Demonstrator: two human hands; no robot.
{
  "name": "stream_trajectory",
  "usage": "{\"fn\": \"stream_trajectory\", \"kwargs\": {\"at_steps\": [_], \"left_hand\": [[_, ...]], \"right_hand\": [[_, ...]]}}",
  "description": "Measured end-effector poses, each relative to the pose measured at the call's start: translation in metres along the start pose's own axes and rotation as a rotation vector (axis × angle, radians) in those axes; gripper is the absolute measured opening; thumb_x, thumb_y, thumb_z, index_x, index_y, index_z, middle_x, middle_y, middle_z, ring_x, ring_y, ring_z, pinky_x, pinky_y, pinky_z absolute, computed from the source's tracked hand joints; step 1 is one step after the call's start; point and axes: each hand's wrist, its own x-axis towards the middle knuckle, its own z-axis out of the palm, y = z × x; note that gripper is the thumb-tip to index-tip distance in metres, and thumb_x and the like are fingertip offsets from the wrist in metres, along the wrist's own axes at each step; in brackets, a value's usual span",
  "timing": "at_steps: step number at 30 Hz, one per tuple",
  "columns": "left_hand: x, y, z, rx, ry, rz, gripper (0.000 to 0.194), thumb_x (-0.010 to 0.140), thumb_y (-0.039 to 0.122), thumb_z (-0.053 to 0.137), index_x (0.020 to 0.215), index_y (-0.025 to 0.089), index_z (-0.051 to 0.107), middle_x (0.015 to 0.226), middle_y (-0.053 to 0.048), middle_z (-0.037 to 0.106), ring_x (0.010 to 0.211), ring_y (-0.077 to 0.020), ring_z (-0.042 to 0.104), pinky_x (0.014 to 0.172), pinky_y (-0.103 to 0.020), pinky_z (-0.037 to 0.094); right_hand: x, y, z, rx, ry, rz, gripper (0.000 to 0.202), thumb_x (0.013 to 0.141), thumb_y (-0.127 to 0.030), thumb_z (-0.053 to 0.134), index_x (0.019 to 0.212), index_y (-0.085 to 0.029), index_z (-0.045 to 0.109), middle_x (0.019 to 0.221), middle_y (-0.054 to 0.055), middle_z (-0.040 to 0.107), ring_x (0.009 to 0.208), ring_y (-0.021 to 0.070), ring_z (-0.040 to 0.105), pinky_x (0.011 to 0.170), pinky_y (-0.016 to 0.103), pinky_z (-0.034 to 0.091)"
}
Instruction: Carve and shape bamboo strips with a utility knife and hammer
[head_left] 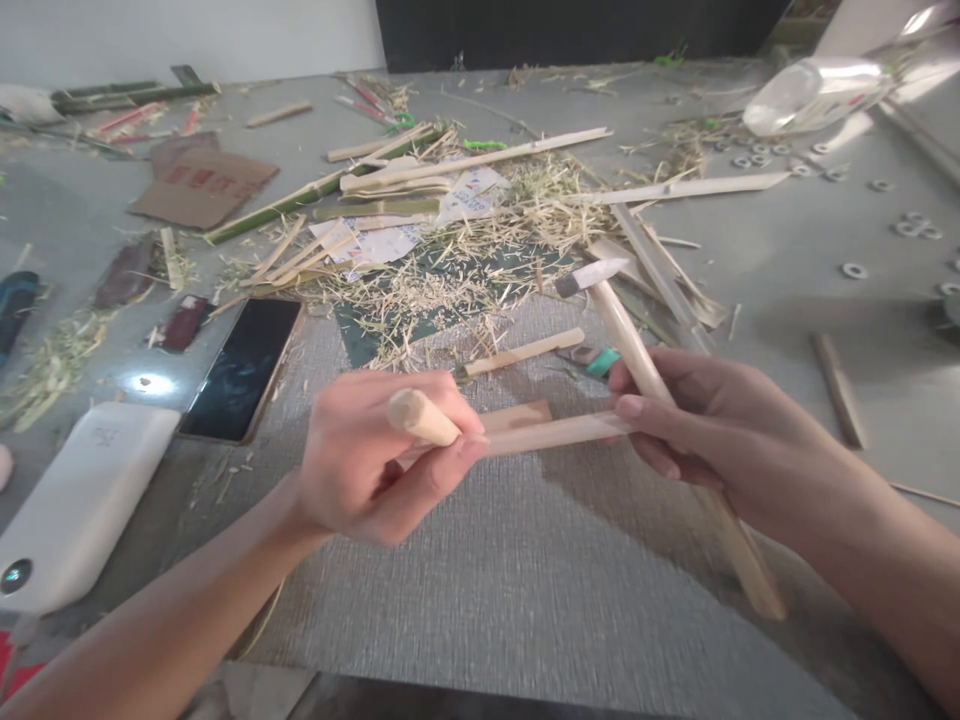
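Observation:
My left hand (pixel 367 460) is closed around a pale round wooden stick (pixel 421 416), whose blunt end points up toward me; its lower end is hidden. A flat pale strip of bamboo (pixel 555 433) runs from beside the left thumb to my right fingertips. My right hand (pixel 712 425) grips a small hammer (pixel 630 340) by its wooden handle, the metal head tilted up and away, and its thumb also presses on the strip's end. Beyond the hands, a short bamboo piece (pixel 525 353) lies on the grey mat (pixel 465 600), near a teal-handled tool (pixel 602 362).
Bamboo shavings (pixel 427 290) and split strips (pixel 480 160) cover the middle back. To the left lie a phone (pixel 244 370), a white power bank (pixel 90 505) and a cardboard piece (pixel 206 188). Metal washers (pixel 853 271) and a clear bottle (pixel 814 95) are at right.

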Motion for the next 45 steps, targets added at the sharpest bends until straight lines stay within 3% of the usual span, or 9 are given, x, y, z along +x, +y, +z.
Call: {"fn": "stream_trajectory", "kwargs": {"at_steps": [10, 16, 24, 29, 33, 37, 41, 45], "left_hand": [[-0.001, -0.004, 0.0, -0.018, 0.011, -0.09, 0.02, 0.092, 0.006, 0.063, 0.078, 0.02, 0.067, 0.071, -0.001, 0.077, 0.06, -0.0148, 0.071, 0.056, -0.03, 0.056], [0.002, 0.0, -0.002, 0.048, -0.002, -0.173, 0.032, 0.095, 0.01, 0.061, 0.064, 0.019, 0.065, 0.068, -0.002, 0.075, 0.057, -0.0128, 0.068, 0.049, -0.027, 0.05], [0.007, 0.0, 0.0, -0.096, 0.021, -0.476, 0.034, 0.094, 0.011, 0.058, 0.064, 0.018, 0.071, 0.066, -0.001, 0.072, 0.057, -0.0129, 0.068, 0.047, -0.023, 0.054], [0.007, -0.001, 0.0, -0.131, 0.03, -0.531, 0.031, 0.091, 0.009, 0.059, 0.065, 0.018, 0.073, 0.065, -0.001, 0.071, 0.059, -0.0142, 0.069, 0.047, -0.023, 0.054], [0.008, -0.001, -0.002, -0.144, 0.037, -0.503, 0.036, 0.092, 0.009, 0.059, 0.059, 0.018, 0.07, 0.066, -0.002, 0.071, 0.057, -0.0142, 0.068, 0.046, -0.026, 0.053], [0.011, -0.004, -0.01, -0.076, -0.028, -0.414, 0.033, 0.094, 0.01, 0.059, 0.066, 0.02, 0.073, 0.067, -0.001, 0.073, 0.06, -0.0142, 0.069, 0.051, -0.027, 0.053], [0.014, -0.01, -0.022, 0.017, -0.208, -0.242, 0.026, 0.098, 0.017, 0.061, 0.078, 0.021, 0.076, 0.079, -0.002, 0.08, 0.067, -0.0157, 0.073, 0.058, -0.028, 0.056], [0.016, -0.014, -0.031, 0.094, -0.372, -0.163, 0.022, 0.098, 0.017, 0.062, 0.082, 0.022, 0.075, 0.082, 0.0, 0.08, 0.06, -0.0117, 0.069, 0.056, -0.024, 0.052]], "right_hand": [[0.0, -0.002, 0.005, 0.011, 0.023, 0.025, 0.023, 0.094, -0.045, 0.074, 0.1, -0.026, 0.064, 0.058, -0.004, 0.059, 0.049, 0.0085, 0.045, 0.042, 0.018, 0.024], [0.001, -0.006, 0.008, -0.058, 0.065, -0.016, 0.024, 0.092, -0.045, 0.076, 0.093, -0.025, 0.062, 0.057, -0.005, 0.058, 0.048, 0.0092, 0.045, 0.042, 0.022, 0.024], [0.002, -0.011, 0.008, -0.33, 0.1, -0.059, 0.027, 0.094, -0.049, 0.071, 0.091, -0.024, 0.062, 0.054, -0.005, 0.057, 0.047, 0.0104, 0.048, 0.044, 0.024, 0.03], [0.004, -0.01, 0.008, -0.377, 0.079, -0.061, 0.029, 0.094, -0.052, 0.069, 0.091, -0.024, 0.061, 0.057, -0.004, 0.06, 0.048, 0.0114, 0.05, 0.044, 0.026, 0.031], [0.004, -0.012, 0.009, -0.405, 0.107, -0.092, 0.031, 0.095, -0.054, 0.067, 0.091, -0.024, 0.06, 0.059, -0.003, 0.062, 0.051, 0.0121, 0.054, 0.047, 0.026, 0.036], [0.006, -0.014, 0.009, -0.443, 0.12, -0.122, 0.033, 0.094, -0.054, 0.068, 0.091, -0.023, 0.06, 0.063, -0.002, 0.065, 0.053, 0.013, 0.056, 0.049, 0.026, 0.038], [0.01, -0.012, 0.008, -0.409, 0.143, -0.111, 0.03, 0.093, -0.051, 0.07, 0.094, -0.023, 0.062, 0.066, 0.0, 0.067, 0.052, 0.0129, 0.054, 0.046, 0.025, 0.037], [0.014, -0.009, 0.008, -0.332, 0.094, -0.022, 0.027, 0.091, -0.047, 0.073, 0.101, -0.025, 0.063, 0.066, -0.001, 0.066, 0.049, 0.0123, 0.05, 0.042, 0.023, 0.034]]}}
